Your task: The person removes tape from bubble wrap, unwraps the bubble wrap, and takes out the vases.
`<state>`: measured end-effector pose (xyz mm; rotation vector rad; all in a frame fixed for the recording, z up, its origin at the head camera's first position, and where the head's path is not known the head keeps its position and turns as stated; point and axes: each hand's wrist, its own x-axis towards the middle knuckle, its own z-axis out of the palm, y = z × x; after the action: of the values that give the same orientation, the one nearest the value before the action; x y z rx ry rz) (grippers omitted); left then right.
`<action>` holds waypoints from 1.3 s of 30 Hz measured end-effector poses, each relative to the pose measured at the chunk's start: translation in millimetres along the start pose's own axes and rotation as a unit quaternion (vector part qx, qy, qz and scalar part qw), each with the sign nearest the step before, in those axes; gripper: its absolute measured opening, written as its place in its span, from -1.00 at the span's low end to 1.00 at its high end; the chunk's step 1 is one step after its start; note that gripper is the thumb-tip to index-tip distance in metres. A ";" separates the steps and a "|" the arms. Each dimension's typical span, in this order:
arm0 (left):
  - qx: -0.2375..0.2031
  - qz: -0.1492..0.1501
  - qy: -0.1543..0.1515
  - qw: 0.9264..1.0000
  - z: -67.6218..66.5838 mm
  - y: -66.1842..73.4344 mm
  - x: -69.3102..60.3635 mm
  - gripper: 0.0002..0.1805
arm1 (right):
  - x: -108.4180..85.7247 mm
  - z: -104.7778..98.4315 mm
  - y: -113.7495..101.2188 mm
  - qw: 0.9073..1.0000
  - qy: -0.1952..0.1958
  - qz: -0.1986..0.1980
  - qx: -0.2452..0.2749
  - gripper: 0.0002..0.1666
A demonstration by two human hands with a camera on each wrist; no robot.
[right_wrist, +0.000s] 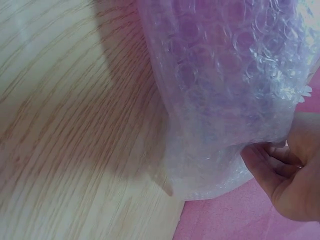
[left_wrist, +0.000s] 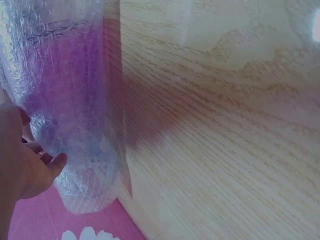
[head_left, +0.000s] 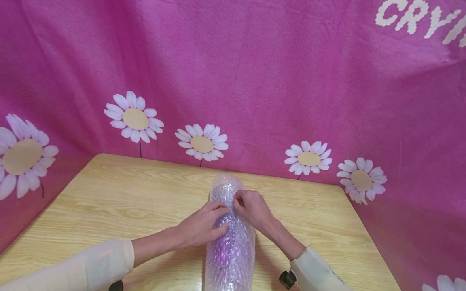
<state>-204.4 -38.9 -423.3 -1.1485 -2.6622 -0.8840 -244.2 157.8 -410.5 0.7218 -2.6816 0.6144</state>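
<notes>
Bubble wrap, under left fingers, between right fingers

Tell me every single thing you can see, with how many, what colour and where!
Wrap: 1 bundle of bubble wrap, clear, middle front
Purple thing: 1, purple, inside the wrap, blurred by it
Table: 1, light wood, under the hands
Cloth: pink, behind and beside the table
Flowers: 6, white with yellowish middles, on the cloth
Letters: CRY and more, cut off, white, top right
Gadgets: 2, black, by the cuffs
Sleeves: 2, cream, on the arms
Left grip: 1, touching the wrap
Right grip: 1, pinching the wrap
</notes>
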 end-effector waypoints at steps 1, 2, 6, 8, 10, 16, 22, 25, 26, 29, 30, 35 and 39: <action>0.000 0.000 0.000 1.000 0.0 0.0 0.1 -0.54 | 0.1 -0.1 -0.1 1.000 0.000 0.000 0.000 -0.82; 0.000 0.000 0.001 1.000 0.0 -0.1 0.2 -0.54 | 0.2 -0.2 -0.1 1.000 -0.001 0.001 0.000 -0.82; -0.002 0.000 0.002 1.000 -0.3 -0.1 0.2 -0.54 | 0.7 -0.2 -0.1 1.000 -0.001 -0.003 -0.004 -0.84; -0.002 0.000 0.002 1.000 -0.3 0.1 0.2 -0.54 | 0.8 0.1 0.2 1.000 -0.001 -0.005 -0.007 -0.85; -0.001 0.001 0.002 1.000 -0.1 0.0 -0.1 -0.55 | 0.9 0.5 0.4 1.000 -0.001 -0.005 -0.007 -0.85; -0.004 0.001 0.002 1.000 1.6 -1.2 0.0 -0.55 | 0.3 1.5 0.9 1.000 0.004 -0.003 -0.006 -0.86; -0.006 -0.003 0.001 1.000 1.0 -0.7 0.0 -0.52 | -0.3 1.7 1.2 1.000 0.002 0.007 0.001 -0.84; -0.007 0.000 0.003 1.000 1.2 -0.9 -0.2 -0.52 | -0.7 1.8 1.6 1.000 0.001 0.012 0.007 -0.83; -0.007 0.001 0.004 1.000 1.2 -0.9 -0.3 -0.52 | -0.9 2.0 1.9 1.000 0.000 0.012 0.008 -0.83; -0.005 0.005 0.008 1.000 1.7 -1.1 -0.6 -0.53 | -1.3 2.3 2.3 1.000 0.000 0.015 0.013 -0.84; -0.004 0.006 0.009 1.000 2.0 -1.2 -0.6 -0.53 | -1.3 2.4 2.4 1.000 0.000 0.016 0.015 -0.85; -0.009 -0.004 -0.001 1.000 1.4 -0.2 -0.3 -0.52 | -1.4 3.1 3.7 1.000 0.002 0.021 0.023 -0.85; -0.007 -0.005 0.001 1.000 1.4 -1.0 -0.8 -0.54 | -1.2 3.5 5.7 0.999 0.006 0.024 0.029 -0.84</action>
<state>-204.3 -39.2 -425.2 -1.1376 -2.6676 -0.9060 -246.8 161.1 -415.8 0.6674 -2.6875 0.7098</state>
